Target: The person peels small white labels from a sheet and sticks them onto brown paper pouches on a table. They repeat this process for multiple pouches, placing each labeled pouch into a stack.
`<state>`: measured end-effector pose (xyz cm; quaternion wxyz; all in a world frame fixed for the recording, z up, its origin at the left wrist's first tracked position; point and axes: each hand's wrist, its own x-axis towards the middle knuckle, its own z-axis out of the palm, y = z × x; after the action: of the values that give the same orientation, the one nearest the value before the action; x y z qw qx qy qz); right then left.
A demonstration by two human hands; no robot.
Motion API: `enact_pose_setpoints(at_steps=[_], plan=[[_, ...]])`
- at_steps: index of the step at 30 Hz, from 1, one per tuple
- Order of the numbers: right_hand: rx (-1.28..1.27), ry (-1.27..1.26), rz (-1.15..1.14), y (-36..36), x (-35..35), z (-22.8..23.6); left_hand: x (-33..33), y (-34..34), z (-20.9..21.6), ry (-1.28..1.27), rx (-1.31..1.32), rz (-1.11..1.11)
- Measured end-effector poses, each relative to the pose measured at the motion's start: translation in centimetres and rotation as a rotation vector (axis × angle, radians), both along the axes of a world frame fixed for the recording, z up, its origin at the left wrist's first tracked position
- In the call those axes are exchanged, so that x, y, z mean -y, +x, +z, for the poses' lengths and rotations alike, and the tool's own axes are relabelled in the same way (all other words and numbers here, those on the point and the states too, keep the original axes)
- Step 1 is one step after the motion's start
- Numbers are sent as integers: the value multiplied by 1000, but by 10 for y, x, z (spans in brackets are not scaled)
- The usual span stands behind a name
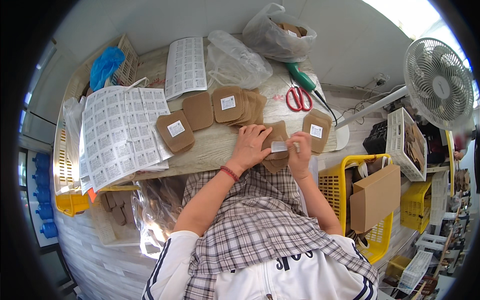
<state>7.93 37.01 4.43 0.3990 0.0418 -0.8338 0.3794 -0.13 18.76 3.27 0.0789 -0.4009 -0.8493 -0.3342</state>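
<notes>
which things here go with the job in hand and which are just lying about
Seem part of the job:
brown pieces under the left hand
whitish label at the right hand
printed label sheets

Apparently just lying about:
red-handled scissors
green corded tool
blue plastic bag

Brown pieces (276, 131) partly hidden by left hand (250, 145).

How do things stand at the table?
Left hand on brown stack. Right hand pinching small pale label over it. Red scissors beyond, clear of both hands.
</notes>
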Motion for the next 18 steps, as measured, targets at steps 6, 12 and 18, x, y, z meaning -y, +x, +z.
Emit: enact_pose_setpoints(at_steps=[6, 12, 18], plan=[[253, -843, 112, -21, -14, 13, 3, 8, 4, 109, -228, -66], [458, -612, 92, -37, -14, -22, 3, 10, -2, 147, -166, -163], [505, -366, -22, -36, -13, -34, 4, 10, -4, 179, -184, -171]])
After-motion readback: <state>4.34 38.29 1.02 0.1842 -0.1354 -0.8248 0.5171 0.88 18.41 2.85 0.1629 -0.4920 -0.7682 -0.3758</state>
